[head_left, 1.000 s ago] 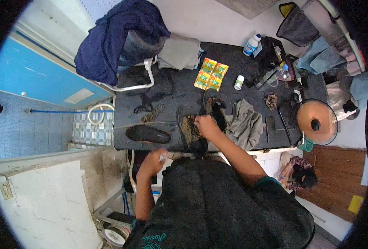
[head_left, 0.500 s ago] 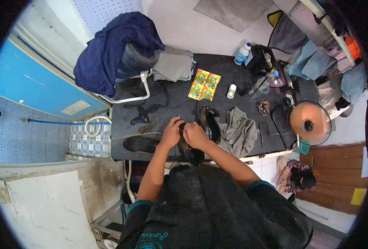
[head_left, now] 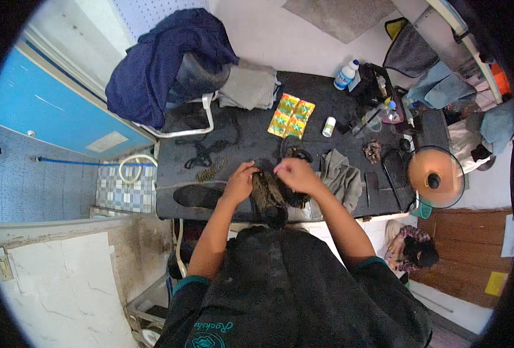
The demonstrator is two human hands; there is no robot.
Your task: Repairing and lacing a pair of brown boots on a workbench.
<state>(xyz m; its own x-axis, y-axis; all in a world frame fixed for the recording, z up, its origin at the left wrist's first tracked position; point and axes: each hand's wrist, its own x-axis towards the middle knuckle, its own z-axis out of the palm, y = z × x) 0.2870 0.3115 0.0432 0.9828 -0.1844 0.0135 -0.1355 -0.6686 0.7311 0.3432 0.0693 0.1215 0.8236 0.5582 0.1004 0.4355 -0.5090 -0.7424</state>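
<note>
A brown and black shoe lies on the dark table in front of me, its heel end toward my body. My left hand grips its left side, fingers by the upper front part. Just right of that shoe and a little above it, my right hand is closed in a pinch; whatever it holds, perhaps a lace, is too small to make out. A second dark shoe stands partly hidden behind the right hand. Left of my left hand lie a dark insole and a patterned brown lace.
Black laces, yellow-green sachets, a small white bottle and a grey cloth lie around. A blue-white bottle stands behind; a fan is at right. Folded cloths sit back left. A person crouches lower right.
My right hand has lifted off the shoe and moved right, uncovering the shoe's upper. My left hand stays at the shoe's left side. The whole view has shifted slightly.
</note>
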